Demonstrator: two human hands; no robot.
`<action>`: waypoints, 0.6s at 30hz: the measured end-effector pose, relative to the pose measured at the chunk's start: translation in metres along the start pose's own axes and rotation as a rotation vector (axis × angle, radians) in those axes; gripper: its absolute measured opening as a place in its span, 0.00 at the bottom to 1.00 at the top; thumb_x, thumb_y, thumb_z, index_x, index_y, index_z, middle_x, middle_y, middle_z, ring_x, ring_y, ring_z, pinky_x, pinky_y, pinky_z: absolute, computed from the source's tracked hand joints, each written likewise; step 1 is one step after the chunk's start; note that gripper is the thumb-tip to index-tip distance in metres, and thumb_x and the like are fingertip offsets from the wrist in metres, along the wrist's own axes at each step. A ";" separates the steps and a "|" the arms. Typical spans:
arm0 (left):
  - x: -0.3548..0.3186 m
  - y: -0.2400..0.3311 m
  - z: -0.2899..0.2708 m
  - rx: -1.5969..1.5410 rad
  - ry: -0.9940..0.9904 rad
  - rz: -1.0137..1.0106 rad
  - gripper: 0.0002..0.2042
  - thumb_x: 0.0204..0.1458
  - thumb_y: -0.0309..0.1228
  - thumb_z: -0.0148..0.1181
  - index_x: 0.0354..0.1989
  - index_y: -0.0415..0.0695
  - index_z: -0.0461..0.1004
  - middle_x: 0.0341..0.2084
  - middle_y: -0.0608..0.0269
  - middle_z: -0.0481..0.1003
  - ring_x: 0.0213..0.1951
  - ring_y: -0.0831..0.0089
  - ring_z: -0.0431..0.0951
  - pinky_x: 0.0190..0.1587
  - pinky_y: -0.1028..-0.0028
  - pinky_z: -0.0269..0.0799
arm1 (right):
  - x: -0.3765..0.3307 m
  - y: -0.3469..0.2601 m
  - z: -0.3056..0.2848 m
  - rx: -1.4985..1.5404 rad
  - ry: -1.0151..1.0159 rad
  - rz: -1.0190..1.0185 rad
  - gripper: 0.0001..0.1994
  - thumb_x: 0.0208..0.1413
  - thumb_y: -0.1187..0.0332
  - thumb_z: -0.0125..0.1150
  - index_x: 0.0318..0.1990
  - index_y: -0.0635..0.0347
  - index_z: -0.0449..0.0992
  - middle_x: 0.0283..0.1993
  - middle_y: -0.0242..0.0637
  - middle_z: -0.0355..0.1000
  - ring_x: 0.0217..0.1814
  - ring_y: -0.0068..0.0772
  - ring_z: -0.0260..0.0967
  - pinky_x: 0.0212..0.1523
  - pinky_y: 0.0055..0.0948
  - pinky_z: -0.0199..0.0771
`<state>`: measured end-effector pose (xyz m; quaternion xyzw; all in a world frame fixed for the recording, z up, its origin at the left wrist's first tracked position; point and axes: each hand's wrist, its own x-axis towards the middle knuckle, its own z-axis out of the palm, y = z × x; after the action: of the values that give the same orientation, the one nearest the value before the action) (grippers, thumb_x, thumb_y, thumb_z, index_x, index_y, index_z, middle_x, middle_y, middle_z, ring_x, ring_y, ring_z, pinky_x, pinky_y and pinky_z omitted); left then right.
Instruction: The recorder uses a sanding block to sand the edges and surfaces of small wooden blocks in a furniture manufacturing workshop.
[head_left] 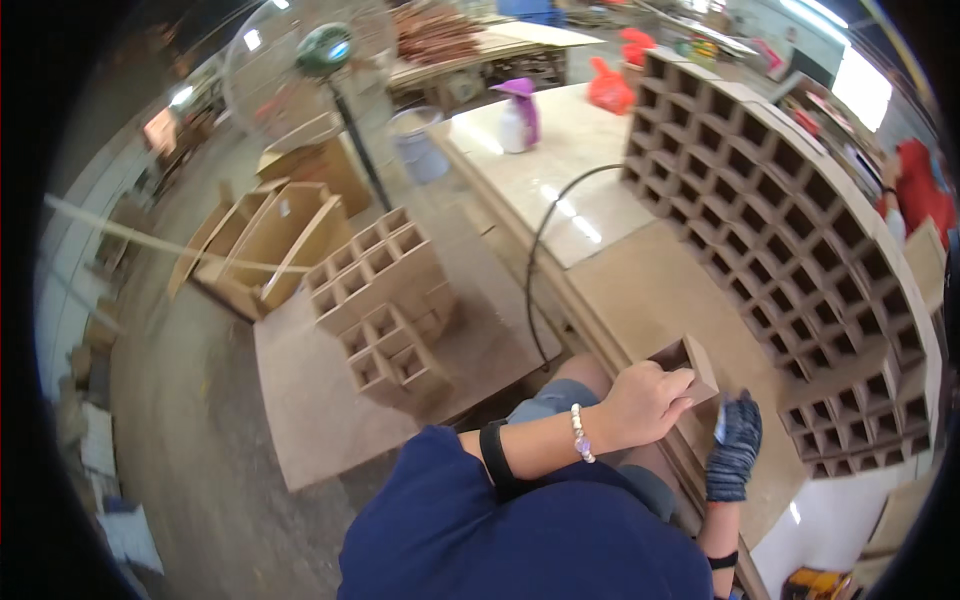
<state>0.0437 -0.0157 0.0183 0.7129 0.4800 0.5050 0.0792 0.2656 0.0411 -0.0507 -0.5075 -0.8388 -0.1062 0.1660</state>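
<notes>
A small brown open box (684, 362), seemingly of fibreboard, is pinched by its near side in my left hand (648, 405). That hand is bare, with a beaded bracelet at the wrist, and it is over the workbench (660, 275). Just right of the box is my right hand (736, 448), in a dark grey knitted glove, its fingers bunched. A pale bit shows at its thumb side; what it is I cannot make out. Many similar boxes are stacked in a tall, wall-like stack (770, 215) along the bench's right side, open ends toward me.
On the left, more open boxes (375, 265) stand grouped on a low board (300, 420). A black hose (533, 260) hangs over the bench edge. Farther off are a spray bottle (515, 125), red plastic bag (608, 88), bucket (418, 145), fan (325, 50) and cardboard carton (290, 235).
</notes>
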 end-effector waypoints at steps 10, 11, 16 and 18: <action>-0.066 -0.051 -0.153 0.671 -0.063 -0.321 0.07 0.34 0.24 0.59 0.25 0.41 0.70 0.16 0.53 0.70 0.25 0.56 0.72 0.34 0.63 0.67 | -0.012 0.019 -0.004 0.414 0.119 0.080 0.31 0.37 0.89 0.35 0.55 0.64 0.63 0.57 0.45 0.61 0.61 0.42 0.56 0.63 0.33 0.50; -0.080 -0.052 -0.166 0.745 -0.171 -0.414 0.07 0.32 0.25 0.60 0.24 0.42 0.71 0.15 0.53 0.70 0.25 0.57 0.72 0.38 0.65 0.66 | -0.013 0.017 -0.004 0.431 0.113 0.094 0.31 0.37 0.89 0.34 0.55 0.64 0.63 0.58 0.45 0.60 0.61 0.42 0.55 0.63 0.33 0.50; -0.164 -0.086 -0.198 1.011 -0.305 -0.558 0.07 0.33 0.26 0.60 0.23 0.44 0.71 0.16 0.57 0.72 0.28 0.60 0.73 0.44 0.64 0.65 | -0.016 0.012 -0.001 0.494 0.090 0.120 0.32 0.36 0.90 0.34 0.55 0.64 0.63 0.58 0.44 0.60 0.62 0.41 0.55 0.63 0.32 0.49; -0.184 -0.101 -0.201 1.122 -0.245 -0.648 0.07 0.32 0.25 0.60 0.23 0.45 0.71 0.17 0.58 0.72 0.30 0.61 0.72 0.45 0.64 0.64 | -0.018 0.016 0.005 0.497 0.082 0.120 0.33 0.35 0.89 0.33 0.55 0.64 0.63 0.58 0.44 0.61 0.63 0.39 0.54 0.63 0.31 0.48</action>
<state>-0.1828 -0.1780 -0.0648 0.5177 0.8483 0.0438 -0.1023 0.2864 0.0356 -0.0619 -0.4952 -0.8001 0.0930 0.3254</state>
